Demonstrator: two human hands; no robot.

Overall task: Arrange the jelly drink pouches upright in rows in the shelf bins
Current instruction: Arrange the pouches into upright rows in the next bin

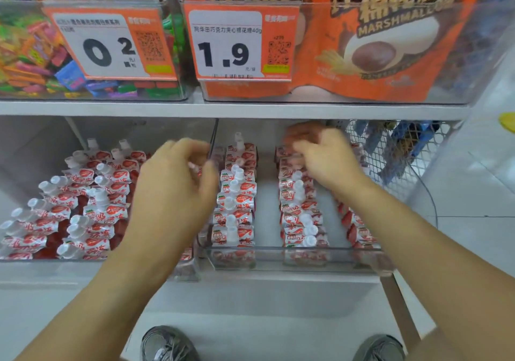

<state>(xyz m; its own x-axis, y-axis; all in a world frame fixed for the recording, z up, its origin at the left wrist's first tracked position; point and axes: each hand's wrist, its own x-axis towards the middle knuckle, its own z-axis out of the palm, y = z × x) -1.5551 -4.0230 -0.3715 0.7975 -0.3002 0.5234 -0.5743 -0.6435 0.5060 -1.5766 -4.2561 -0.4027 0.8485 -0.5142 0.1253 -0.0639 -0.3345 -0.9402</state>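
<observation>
Pouch rows point(237, 202) with bare lane between, right hand point(326, 160) blurred, perhaps gripping

Left price tag point(111, 41) reads "0 2"; right price tag point(239, 44) reads "1.9"; orange bag point(390, 40) reads "MARSHMALLOW".

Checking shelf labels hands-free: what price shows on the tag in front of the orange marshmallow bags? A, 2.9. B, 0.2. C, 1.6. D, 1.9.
D: the price tag clipped to the clear bin holding the marshmallow bags reads 1.9; the 0.2 tag fronts the mixed candy bin to its left.
</observation>
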